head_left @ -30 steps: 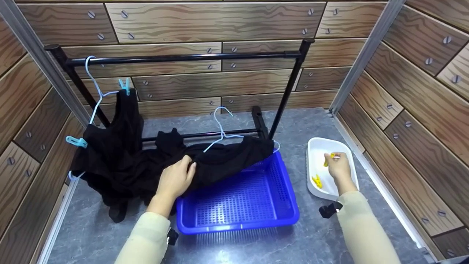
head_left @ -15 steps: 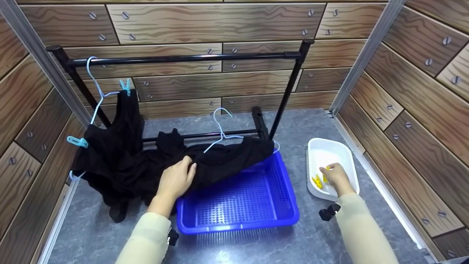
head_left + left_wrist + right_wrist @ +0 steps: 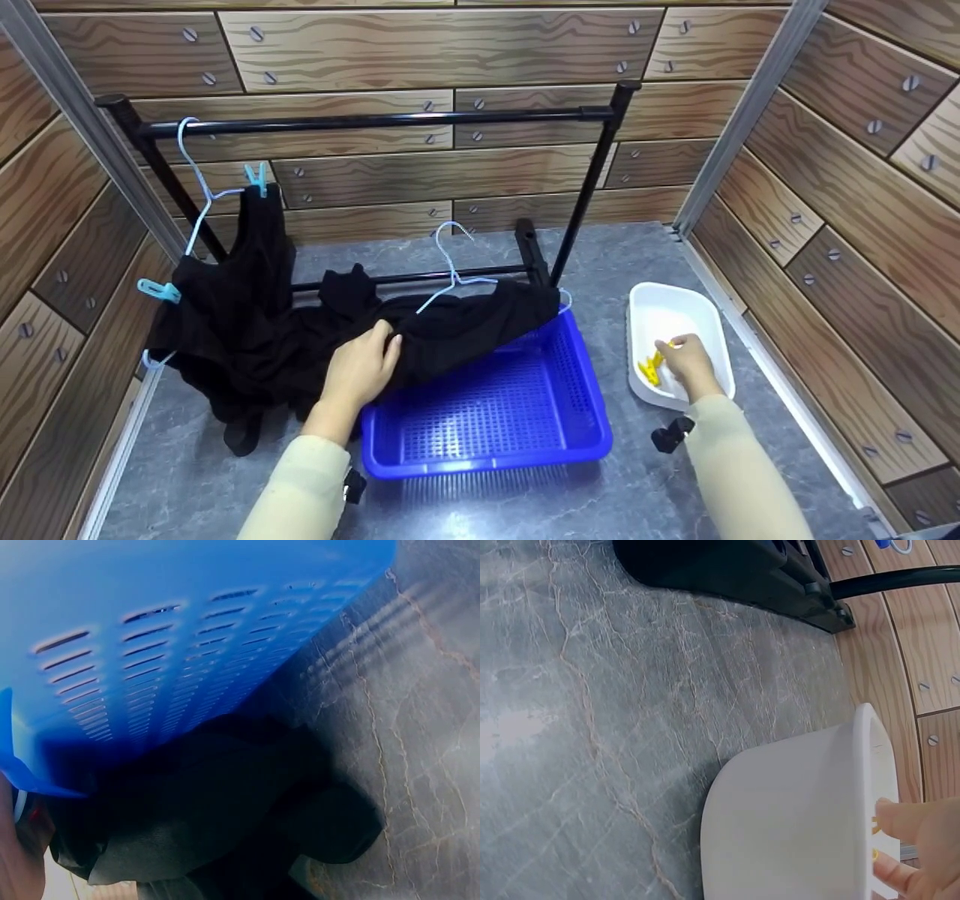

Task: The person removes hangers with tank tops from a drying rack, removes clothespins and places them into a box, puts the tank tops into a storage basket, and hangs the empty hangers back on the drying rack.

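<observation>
My left hand [image 3: 361, 366] grips a black garment [image 3: 450, 341], thumb on top and the other fingers mostly hidden by cloth. A light blue hanger [image 3: 453, 274] sits in this garment, its hook standing up. Inside the white tray [image 3: 641, 300] on the right, my right hand [image 3: 691, 364] pinches a yellow clothespin [image 3: 658, 358], partly covered by the fingertips. Beside it another yellow clothespin [image 3: 648, 373] lies on the tray floor. In the right wrist view, the thumb [image 3: 900, 819] and a finger show past the tray wall, with bits of yellow at their tips.
A black rack [image 3: 375, 120] spans the back. From its left end hangs another black garment [image 3: 225, 300] on a hanger, with light blue clothespins [image 3: 159, 290] at the shoulders. A blue basket [image 3: 487, 465] stands in front, partly under the cloth. Wood-patterned walls enclose the floor.
My right hand has come down and nearer within the tray, bringing the yellow clothespin close beside the other one. The left hand stays put on the black garment.
</observation>
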The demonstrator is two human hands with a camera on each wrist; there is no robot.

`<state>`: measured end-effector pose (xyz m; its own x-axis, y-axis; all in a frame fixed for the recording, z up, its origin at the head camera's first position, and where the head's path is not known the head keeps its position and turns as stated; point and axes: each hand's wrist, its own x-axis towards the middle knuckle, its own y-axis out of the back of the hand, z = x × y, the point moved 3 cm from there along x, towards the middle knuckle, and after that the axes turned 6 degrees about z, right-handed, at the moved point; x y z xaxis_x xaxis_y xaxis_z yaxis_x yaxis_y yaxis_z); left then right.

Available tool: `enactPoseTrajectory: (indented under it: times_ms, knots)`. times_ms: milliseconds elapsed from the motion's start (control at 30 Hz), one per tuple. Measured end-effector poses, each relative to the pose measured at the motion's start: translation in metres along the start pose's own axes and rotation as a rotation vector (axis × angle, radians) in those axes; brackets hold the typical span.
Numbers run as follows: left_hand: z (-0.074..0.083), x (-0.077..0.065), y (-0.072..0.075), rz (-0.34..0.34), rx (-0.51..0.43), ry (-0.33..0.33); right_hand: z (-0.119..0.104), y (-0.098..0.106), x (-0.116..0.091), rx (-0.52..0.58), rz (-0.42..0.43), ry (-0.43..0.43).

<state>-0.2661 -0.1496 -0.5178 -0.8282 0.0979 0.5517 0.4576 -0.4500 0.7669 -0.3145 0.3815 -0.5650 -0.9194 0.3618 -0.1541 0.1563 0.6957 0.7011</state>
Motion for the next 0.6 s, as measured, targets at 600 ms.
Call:
enactPoseTrajectory:
  times_ms: [600]
  knots:
    - [0.000, 0.000, -0.001, 0.002, 0.004, 0.012, -0.028, 0.000, -0.005, -0.003, 0.103, 0.056]
